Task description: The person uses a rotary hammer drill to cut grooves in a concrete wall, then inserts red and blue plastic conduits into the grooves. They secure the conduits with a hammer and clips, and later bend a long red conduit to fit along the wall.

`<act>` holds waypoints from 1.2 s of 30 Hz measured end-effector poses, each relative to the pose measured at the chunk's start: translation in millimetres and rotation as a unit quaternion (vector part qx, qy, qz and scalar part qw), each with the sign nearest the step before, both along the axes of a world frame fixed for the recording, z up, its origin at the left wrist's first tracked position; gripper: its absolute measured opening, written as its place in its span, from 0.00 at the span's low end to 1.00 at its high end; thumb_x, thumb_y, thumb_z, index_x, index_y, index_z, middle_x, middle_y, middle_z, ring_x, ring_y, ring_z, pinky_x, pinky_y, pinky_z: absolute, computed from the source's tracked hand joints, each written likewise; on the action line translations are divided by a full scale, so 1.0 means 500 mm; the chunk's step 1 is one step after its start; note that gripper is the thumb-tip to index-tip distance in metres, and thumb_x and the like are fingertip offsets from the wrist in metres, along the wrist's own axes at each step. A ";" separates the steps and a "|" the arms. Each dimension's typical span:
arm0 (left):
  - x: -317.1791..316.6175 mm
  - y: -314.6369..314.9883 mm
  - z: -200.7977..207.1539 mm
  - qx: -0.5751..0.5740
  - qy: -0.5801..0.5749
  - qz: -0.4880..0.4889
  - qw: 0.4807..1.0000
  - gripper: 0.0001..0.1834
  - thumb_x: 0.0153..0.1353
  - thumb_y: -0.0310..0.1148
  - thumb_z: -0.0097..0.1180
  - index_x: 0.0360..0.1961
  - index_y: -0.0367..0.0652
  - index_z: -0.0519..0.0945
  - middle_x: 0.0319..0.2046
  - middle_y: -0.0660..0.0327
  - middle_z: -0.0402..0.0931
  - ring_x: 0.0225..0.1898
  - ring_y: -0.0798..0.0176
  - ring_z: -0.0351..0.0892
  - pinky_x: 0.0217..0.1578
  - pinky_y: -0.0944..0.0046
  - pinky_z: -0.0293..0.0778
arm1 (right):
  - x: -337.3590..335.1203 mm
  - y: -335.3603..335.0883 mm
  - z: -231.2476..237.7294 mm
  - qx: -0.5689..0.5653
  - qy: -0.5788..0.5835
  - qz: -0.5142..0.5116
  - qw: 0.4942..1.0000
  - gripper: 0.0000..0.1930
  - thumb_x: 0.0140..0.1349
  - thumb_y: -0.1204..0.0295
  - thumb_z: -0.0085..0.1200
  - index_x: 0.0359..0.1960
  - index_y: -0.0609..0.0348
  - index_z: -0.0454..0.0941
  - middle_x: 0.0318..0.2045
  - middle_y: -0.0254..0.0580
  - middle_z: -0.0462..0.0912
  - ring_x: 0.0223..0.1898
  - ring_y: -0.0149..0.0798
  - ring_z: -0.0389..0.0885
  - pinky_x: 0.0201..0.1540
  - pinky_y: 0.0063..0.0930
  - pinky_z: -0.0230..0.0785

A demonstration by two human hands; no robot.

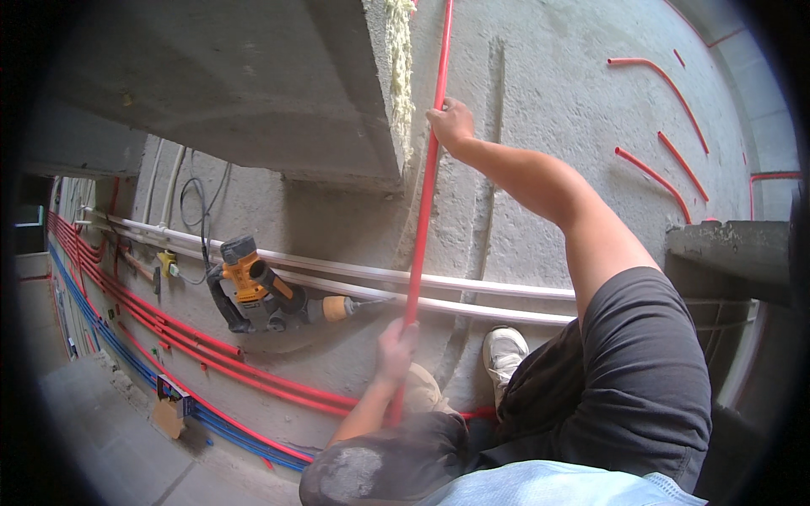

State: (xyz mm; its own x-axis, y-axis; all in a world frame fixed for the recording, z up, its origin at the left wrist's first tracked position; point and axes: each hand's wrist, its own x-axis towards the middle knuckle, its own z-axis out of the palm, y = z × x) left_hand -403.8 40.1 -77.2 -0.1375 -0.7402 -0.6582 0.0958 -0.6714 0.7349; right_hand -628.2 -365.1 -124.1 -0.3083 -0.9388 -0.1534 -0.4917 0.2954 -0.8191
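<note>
red plastic pipe (pixel 426 185) runs up along the grey concrete wall (pixel 548 93), and both hands grasp it. the right hand (pixel 450 124) is high on the pipe, fingers closed around it, with the arm stretched out. the left hand (pixel 396 346) is clenched on the same pipe lower down, just below the white pipes (pixel 472 291) that cross the wall behind the red pipe. left of the red pipe, a yellow and black hammer drill (pixel 266 291) lies against the white pipes, its tip pointing toward the red pipe. further left of the drill, a bundle of red and blue pipes (pixel 169 341) runs along the wall. right of the red pipe, near its lower end, a white shoe (pixel 504 352) is seen. a concrete beam (pixel 253 84) stands out from the wall on the left of the pipe, with yellow foam (pixel 399 59) at its edge.
</note>
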 end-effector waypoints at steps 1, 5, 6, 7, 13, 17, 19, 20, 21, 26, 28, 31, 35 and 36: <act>-0.001 -0.001 0.003 0.002 0.005 0.000 1.000 0.20 0.79 0.49 0.57 0.52 0.41 0.79 0.22 0.71 0.68 0.19 0.77 0.64 0.19 0.73 0.61 | -0.003 -0.001 -0.002 -0.001 -0.002 0.001 1.000 0.16 0.61 0.65 0.59 0.46 0.62 0.86 0.35 0.56 0.89 0.39 0.51 0.91 0.48 0.46 0.81; -0.004 -0.006 0.019 0.040 0.016 0.001 0.999 0.19 0.79 0.48 0.56 0.52 0.40 0.79 0.22 0.70 0.69 0.19 0.77 0.65 0.18 0.73 0.61 | -0.009 -0.004 -0.004 -0.003 -0.009 -0.005 1.000 0.20 0.59 0.65 0.62 0.50 0.63 0.87 0.34 0.53 0.90 0.37 0.46 0.91 0.45 0.42 0.81; -0.005 -0.006 0.021 0.043 0.022 0.004 0.999 0.19 0.80 0.48 0.56 0.52 0.40 0.79 0.22 0.70 0.69 0.19 0.77 0.65 0.18 0.73 0.61 | -0.011 -0.004 -0.004 -0.002 -0.010 -0.009 1.000 0.21 0.59 0.66 0.64 0.52 0.64 0.87 0.34 0.52 0.90 0.36 0.44 0.91 0.43 0.40 0.80; -0.006 -0.007 0.023 0.046 0.027 0.007 0.999 0.19 0.80 0.47 0.56 0.53 0.40 0.79 0.22 0.70 0.69 0.19 0.77 0.65 0.18 0.73 0.61 | -0.011 -0.004 -0.002 0.001 -0.018 -0.008 1.000 0.20 0.60 0.66 0.63 0.51 0.63 0.87 0.33 0.52 0.90 0.37 0.45 0.91 0.44 0.41 0.81; -0.009 -0.021 0.026 0.053 0.049 -0.011 0.997 0.21 0.80 0.49 0.53 0.54 0.40 0.79 0.22 0.69 0.70 0.19 0.75 0.67 0.18 0.71 0.63 | -0.019 -0.014 -0.012 -0.001 -0.066 -0.009 0.998 0.18 0.62 0.65 0.62 0.50 0.62 0.86 0.32 0.53 0.90 0.36 0.47 0.91 0.45 0.43 0.81; -0.002 -0.036 0.017 0.177 0.235 0.037 0.955 0.22 0.81 0.53 0.50 0.49 0.42 0.79 0.21 0.68 0.70 0.18 0.73 0.67 0.18 0.70 0.63 | -0.021 -0.041 -0.061 -0.043 -0.028 -0.007 0.999 0.15 0.65 0.65 0.62 0.46 0.63 0.86 0.30 0.52 0.88 0.33 0.45 0.90 0.41 0.43 0.80; 0.022 -0.008 -0.042 0.196 0.250 0.038 0.948 0.23 0.81 0.54 0.48 0.45 0.43 0.78 0.21 0.68 0.69 0.17 0.72 0.67 0.17 0.70 0.63 | -0.025 -0.049 -0.102 -0.019 -0.064 0.016 0.998 0.13 0.67 0.65 0.62 0.43 0.64 0.85 0.29 0.46 0.86 0.30 0.40 0.85 0.35 0.40 0.76; 0.016 -0.013 -0.047 0.176 0.176 0.023 0.968 0.22 0.81 0.54 0.49 0.41 0.45 0.78 0.21 0.68 0.69 0.16 0.72 0.67 0.17 0.70 0.63 | -0.034 -0.056 -0.119 0.013 -0.116 0.030 0.993 0.13 0.68 0.65 0.62 0.42 0.65 0.85 0.29 0.41 0.84 0.27 0.36 0.81 0.30 0.37 0.73; -0.002 -0.032 -0.059 0.153 0.108 -0.002 0.982 0.22 0.81 0.54 0.49 0.38 0.47 0.77 0.21 0.68 0.69 0.16 0.72 0.67 0.17 0.70 0.63 | -0.071 -0.078 -0.145 0.029 -0.118 0.044 0.992 0.14 0.70 0.64 0.62 0.42 0.66 0.85 0.28 0.38 0.82 0.27 0.35 0.79 0.30 0.38 0.72; -0.030 0.001 -0.126 -0.117 -0.315 -0.059 0.940 0.23 0.80 0.52 0.49 0.37 0.41 0.76 0.24 0.51 0.79 0.24 0.48 0.80 0.26 0.48 0.73 | -0.040 -0.096 -0.187 0.100 -0.002 0.085 0.991 0.25 0.71 0.54 0.59 0.42 0.73 0.85 0.31 0.54 0.87 0.33 0.44 0.86 0.38 0.44 0.78; -0.028 -0.013 -0.079 -0.098 -0.422 -0.095 0.896 0.23 0.80 0.50 0.49 0.39 0.38 0.76 0.29 0.39 0.83 0.32 0.33 0.84 0.33 0.37 0.75 | -0.011 -0.073 -0.206 0.116 -0.096 0.088 0.985 0.13 0.70 0.70 0.49 0.38 0.66 0.84 0.32 0.51 0.86 0.31 0.48 0.90 0.33 0.44 0.85; 0.003 -0.010 -0.064 -0.029 -0.448 -0.097 0.888 0.22 0.79 0.49 0.49 0.42 0.37 0.76 0.33 0.33 0.83 0.39 0.25 0.83 0.39 0.31 0.74 | 0.063 -0.010 -0.207 0.140 -0.096 0.127 0.977 0.18 0.72 0.63 0.51 0.34 0.67 0.85 0.31 0.52 0.87 0.31 0.43 0.92 0.29 0.40 0.84; -0.012 -0.030 -0.063 -0.029 -0.407 -0.100 0.908 0.21 0.75 0.48 0.55 0.45 0.36 0.74 0.36 0.35 0.84 0.42 0.27 0.83 0.42 0.32 0.75 | -0.053 -0.123 -0.250 0.126 0.036 0.187 0.974 0.14 0.69 0.68 0.51 0.34 0.62 0.86 0.28 0.49 0.88 0.29 0.44 0.91 0.29 0.42 0.81; 0.002 -0.005 -0.072 -0.027 -0.396 -0.087 0.914 0.20 0.74 0.47 0.56 0.45 0.37 0.74 0.38 0.36 0.84 0.43 0.28 0.83 0.43 0.32 0.75 | -0.040 -0.118 -0.249 0.164 0.014 0.176 0.970 0.13 0.69 0.66 0.51 0.34 0.60 0.86 0.27 0.47 0.88 0.29 0.43 0.90 0.29 0.41 0.81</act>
State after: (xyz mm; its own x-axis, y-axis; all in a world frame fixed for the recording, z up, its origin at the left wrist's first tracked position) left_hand -403.0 37.7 -113.3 0.2481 -0.7874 -0.5643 -0.5852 -0.5861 0.5604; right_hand -648.2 -424.0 -248.6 0.0150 -0.8889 -0.4579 -0.6304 0.3471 -0.6944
